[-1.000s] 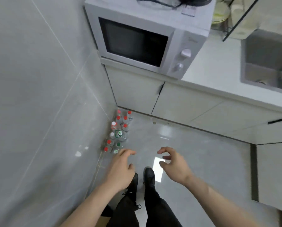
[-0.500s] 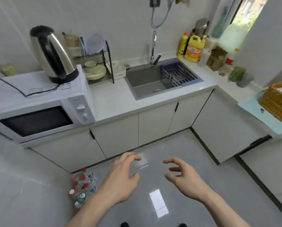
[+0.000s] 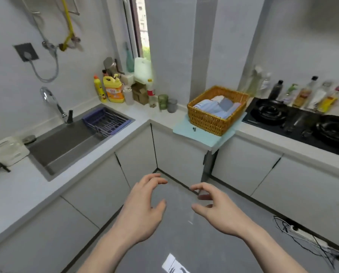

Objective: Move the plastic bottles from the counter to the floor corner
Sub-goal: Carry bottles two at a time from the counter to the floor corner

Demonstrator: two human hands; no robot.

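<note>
My left hand (image 3: 143, 205) and my right hand (image 3: 216, 208) hover side by side over the grey floor, fingers loosely curled, holding nothing. A clear plastic bottle with a red label (image 3: 150, 94) stands on the white counter (image 3: 143, 115) in the corner under the window, far ahead of both hands. Several more bottles (image 3: 302, 93) line the wall behind the black stove (image 3: 302, 123) at the right. The bottles on the floor are out of view.
A steel sink (image 3: 70, 138) with a purple rack lies at the left. Yellow detergent jugs (image 3: 113, 90) and cups crowd the counter corner. A wicker basket (image 3: 216, 109) sits on a mat that overhangs the counter edge. Cables (image 3: 306, 239) lie on the floor at the right.
My view has swung right and up, from the floor corner with the bottle cluster, past the microwave, to the sink and stove counters. Both hands stay empty in front of me.
</note>
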